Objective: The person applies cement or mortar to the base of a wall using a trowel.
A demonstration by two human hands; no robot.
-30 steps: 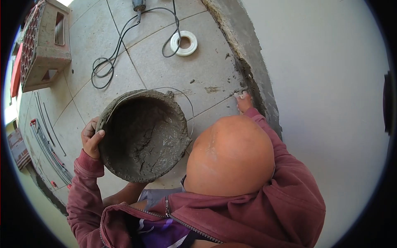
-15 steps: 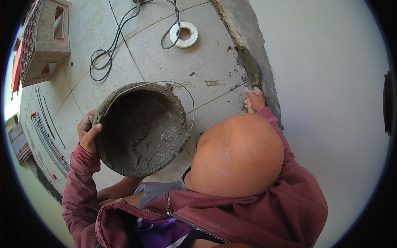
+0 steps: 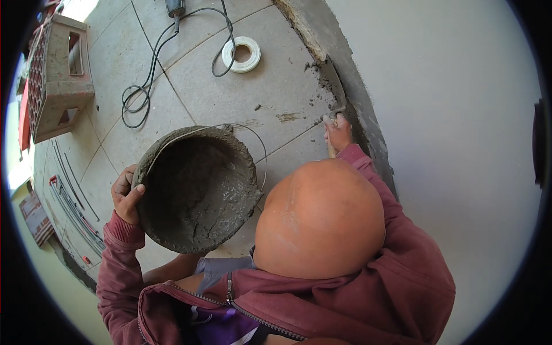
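My left hand (image 3: 127,194) grips the rim of a mortar-crusted bucket (image 3: 150,221), thumb over the edge, tilting its mouth toward me. Wet grey mortar (image 3: 215,201) lies inside, and a thin wire handle (image 3: 261,141) hangs loose on the far side. At the foot of the wall, my right hand (image 3: 339,133) is closed around the handle of a trowel (image 3: 332,80). The trowel's blade lies along the mortar strip (image 3: 359,106) between floor and wall; the knee hides part of my right forearm.
A bare knee (image 3: 322,218) fills the middle. On the tiled floor lie a tape roll (image 3: 255,56), a black cord (image 3: 150,86) joined to a power tool (image 3: 175,8), and thin rods (image 3: 75,210). A dirty plastic crate (image 3: 60,86) stands at left. The white wall (image 3: 448,144) borders the right.
The view has shifted slightly. My right hand and the trowel have moved a little farther along the wall's foot, and a dark gap shows beside the blade. My left hand still grips the bucket.
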